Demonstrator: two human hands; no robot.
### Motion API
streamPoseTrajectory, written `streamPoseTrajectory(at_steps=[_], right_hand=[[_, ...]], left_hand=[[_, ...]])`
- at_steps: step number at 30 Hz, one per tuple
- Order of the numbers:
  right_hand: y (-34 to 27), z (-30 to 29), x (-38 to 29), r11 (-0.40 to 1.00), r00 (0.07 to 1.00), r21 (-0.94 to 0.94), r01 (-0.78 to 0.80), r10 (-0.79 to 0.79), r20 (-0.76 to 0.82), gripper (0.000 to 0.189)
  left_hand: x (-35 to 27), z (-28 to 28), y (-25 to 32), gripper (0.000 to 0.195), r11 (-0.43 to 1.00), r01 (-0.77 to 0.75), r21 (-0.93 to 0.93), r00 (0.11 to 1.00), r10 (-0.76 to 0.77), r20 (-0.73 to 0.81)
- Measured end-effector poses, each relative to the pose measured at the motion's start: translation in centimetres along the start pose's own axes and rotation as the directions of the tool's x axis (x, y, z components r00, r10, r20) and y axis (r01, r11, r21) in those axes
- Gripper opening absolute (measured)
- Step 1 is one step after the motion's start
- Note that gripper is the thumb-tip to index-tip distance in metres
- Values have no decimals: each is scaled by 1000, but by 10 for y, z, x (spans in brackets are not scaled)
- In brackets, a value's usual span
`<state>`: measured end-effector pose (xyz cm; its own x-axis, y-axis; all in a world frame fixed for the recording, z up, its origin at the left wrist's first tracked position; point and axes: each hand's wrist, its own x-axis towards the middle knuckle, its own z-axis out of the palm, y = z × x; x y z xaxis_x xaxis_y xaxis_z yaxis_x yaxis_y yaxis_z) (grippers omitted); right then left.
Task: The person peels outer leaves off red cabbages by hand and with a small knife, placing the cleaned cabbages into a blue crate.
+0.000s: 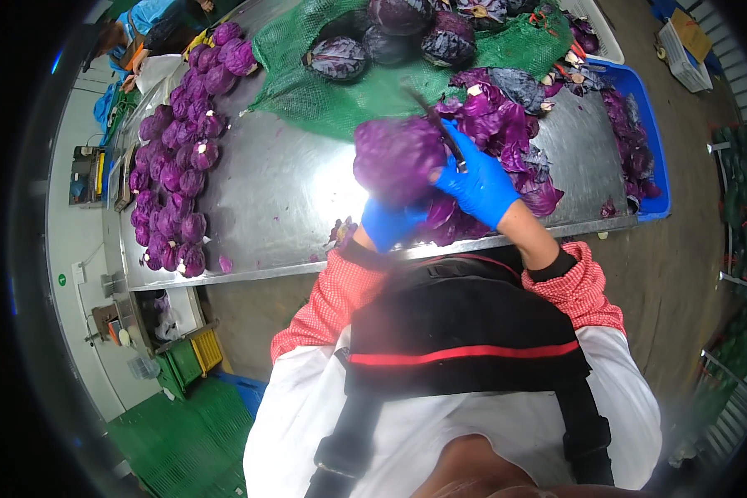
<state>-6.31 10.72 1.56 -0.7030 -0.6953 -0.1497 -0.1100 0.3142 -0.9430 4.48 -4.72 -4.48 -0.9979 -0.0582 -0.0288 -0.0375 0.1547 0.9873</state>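
A red cabbage head, blurred by motion, rests on my blue-gloved left hand, which supports it from below near the front edge of the steel table. My right hand, also in a blue glove, grips a knife with a dark blade pointing up and away, its thumb at the cabbage's right side. Loose purple outer leaves lie heaped beside and beyond my right hand. Untrimmed dark cabbages sit on a green mesh bag at the far side.
Rows of peeled red cabbages stand at the table's left. A blue crate holding leaves is at the right end, with a white crate beyond it. Another person stands at the far left corner. Green crates are below left.
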Motion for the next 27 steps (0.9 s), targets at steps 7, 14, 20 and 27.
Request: streamPoseTrajectory(at_steps=[7,14,20,27], right_hand=[[15,22,4,983,972,-87,163,-175,-157,64],[22,-8,8,980,971,-65,190,-197,-137,43],[44,-5,24,806,969,-575,143,-232,-84,29],[51,0,16,849,970,-529,-16,-116,-215,49]], left_hand=[[16,-6,43,64,527,44,-849,971,-222,-87],[-1,0,30,69,185,37,-982,962,-272,-15],[-3,2,35,64,850,-125,-511,939,-65,-339],[-13,-29,37,56,685,-197,701,810,517,-277]])
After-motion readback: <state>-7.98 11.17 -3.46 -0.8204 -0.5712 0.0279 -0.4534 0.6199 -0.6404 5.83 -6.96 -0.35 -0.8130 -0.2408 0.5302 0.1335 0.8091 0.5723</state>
